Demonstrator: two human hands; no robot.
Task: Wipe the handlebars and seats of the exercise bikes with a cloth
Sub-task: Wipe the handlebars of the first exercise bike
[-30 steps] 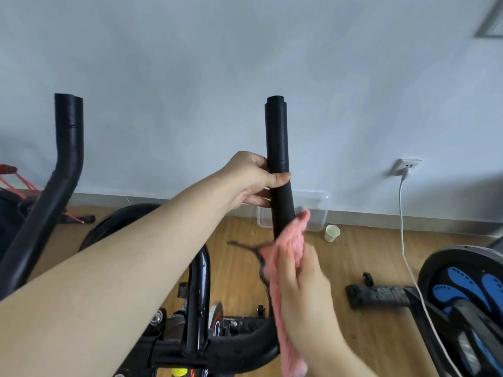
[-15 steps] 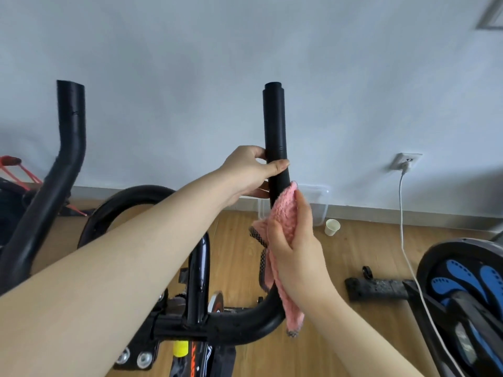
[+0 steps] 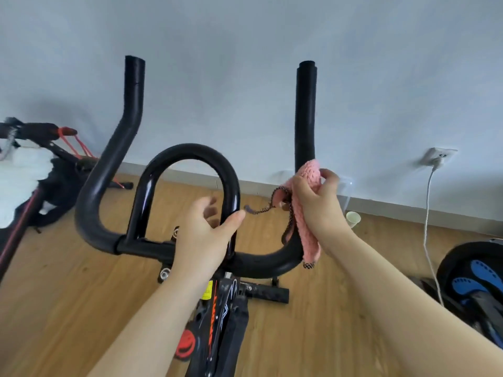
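The exercise bike's handlebars [image 3: 261, 263] run crosswise in front of the person, a low black bar whose two ends curve forward and then rise as foam-covered horns toward the wall [image 3: 245, 50]: the right horn [image 3: 306, 110] stands nearly straight up, the left horn [image 3: 128, 126] leans outward low down and kinks upright near its tip. Between them a glossy centre loop [image 3: 190, 153] arches up from the crossbar, its long axis also upright. The right hand [image 3: 317, 205] comes in from the lower right with the forearm angled up and left; its grip is clamped on a pink cloth [image 3: 304, 202], fingers and thumb pinched round the bunched top, which is pressed against the base of the right horn where the bar bends. The rest of the cloth hangs down over the bend, its dark net trim trailing left. The left hand [image 3: 202, 235] reaches up from below, its grip spread apart, thumb stretched toward the loop's right leg and the blurred fingers behind it; whether they touch the loop I cannot tell. Bare wooden floor [image 3: 68, 295] lies to the left below the bar, with another bike's black frame [image 3: 40, 131] at the left edge. A paper cup [image 3: 353, 218] sits on the floor just right of the right wrist, a white cable [image 3: 428, 213] drops from a wall socket [image 3: 438, 156], and a black-and-blue machine [image 3: 479, 276] crowds the right edge.
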